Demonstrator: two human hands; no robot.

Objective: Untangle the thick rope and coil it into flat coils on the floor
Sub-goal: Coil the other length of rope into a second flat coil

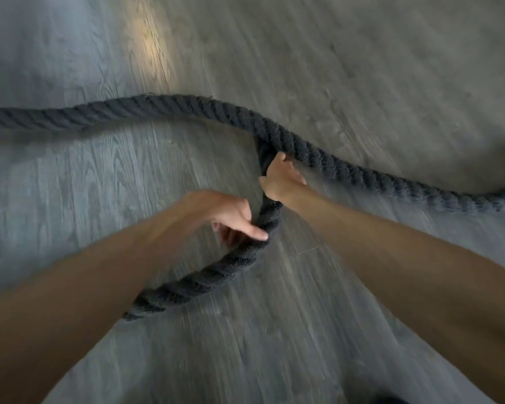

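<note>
A thick dark grey twisted rope (164,107) runs across the grey wooden floor from the left edge, arcs over the middle and trails off to the right edge. A second stretch of it branches down from the arc and curves toward me, passing under my left forearm. My right hand (282,179) grips this stretch just below where it meets the arc. My left hand (228,217), blurred, holds the same stretch lower down, with its thumb laid across the rope and the fingers curled behind it.
Grey wood-grain floor (362,68) fills the view on all sides. A warm patch of light lies on the floor at the upper left of centre. A dark shape shows at the bottom edge, right of centre.
</note>
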